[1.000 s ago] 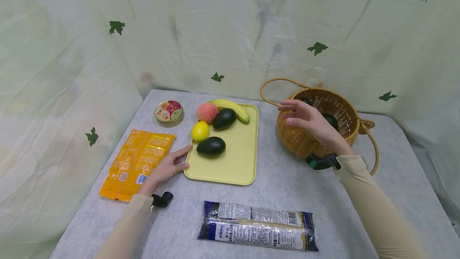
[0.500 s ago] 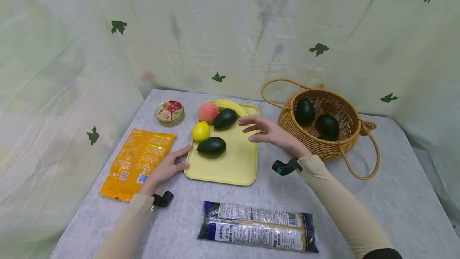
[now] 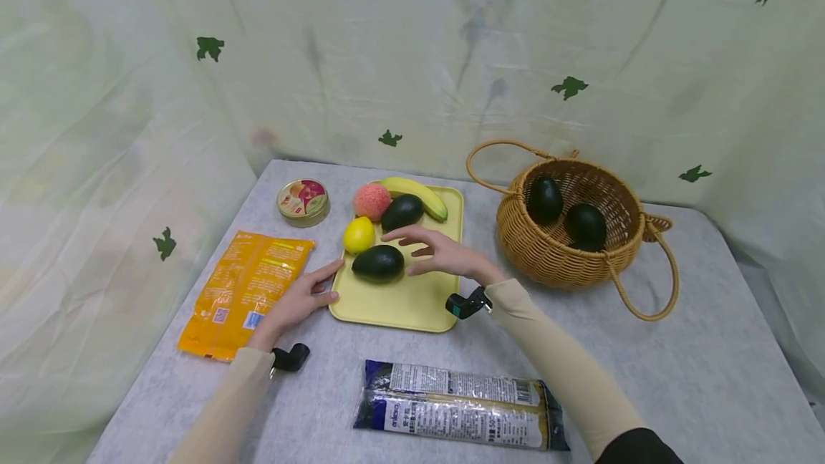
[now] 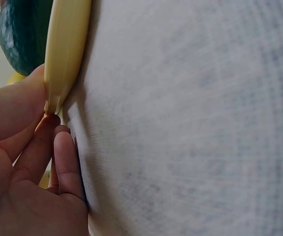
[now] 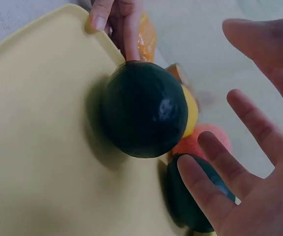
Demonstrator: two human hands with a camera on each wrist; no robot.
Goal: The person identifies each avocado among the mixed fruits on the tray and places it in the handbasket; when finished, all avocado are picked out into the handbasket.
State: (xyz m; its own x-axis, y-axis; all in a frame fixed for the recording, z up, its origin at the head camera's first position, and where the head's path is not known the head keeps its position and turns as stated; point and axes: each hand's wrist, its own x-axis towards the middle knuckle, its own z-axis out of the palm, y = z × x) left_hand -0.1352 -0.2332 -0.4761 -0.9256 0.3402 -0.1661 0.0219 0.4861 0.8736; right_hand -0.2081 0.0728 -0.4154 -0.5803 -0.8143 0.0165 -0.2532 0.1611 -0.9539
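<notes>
Left hand (image 3: 295,308) is pinching the left rim of the smooth yellow tray (image 3: 425,299), thumb over the edge, fingers at its outer side. Right hand (image 3: 445,255) is hovering above the tray, fingers spread, slightly bent, just beside the glossy dark avocado (image 3: 378,263) lying on the tray's left half. Toward the tray's far end, a rough pink ball (image 3: 371,200) and curved banana (image 3: 422,197) are resting. Right of the tray, a woven wicker basket (image 3: 528,256) is standing.
</notes>
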